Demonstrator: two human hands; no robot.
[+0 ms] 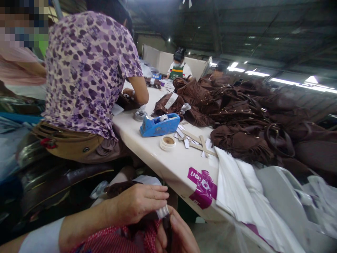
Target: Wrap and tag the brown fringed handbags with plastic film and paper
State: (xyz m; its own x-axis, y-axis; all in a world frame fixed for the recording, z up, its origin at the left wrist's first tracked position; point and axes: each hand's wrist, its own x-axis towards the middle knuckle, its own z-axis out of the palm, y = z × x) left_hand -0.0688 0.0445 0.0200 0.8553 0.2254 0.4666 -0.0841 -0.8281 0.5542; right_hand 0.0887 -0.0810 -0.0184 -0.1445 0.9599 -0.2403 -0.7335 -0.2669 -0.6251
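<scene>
My left hand (134,203) reaches in from the lower left over my lap. Its fingers lie close together, bent over a dark brown strap-like piece (166,225), and its thumb is hidden. From the right, my right hand (181,228) pinches the same piece between thumb and fingers. A shiny clear strip, like plastic film or tape (163,212), shows on the piece between both hands. Beneath them is red patterned cloth (113,240) on my lap. Much of the brown piece is covered by my fingers.
On the white table (142,147) stand a blue tape dispenser (160,125) and a small round tub (167,142), beside paper and card strips (196,140). Brown fringed bags (242,109) are heaped behind white cloth (242,186). A co-worker in a purple patterned top (89,70) sits at left.
</scene>
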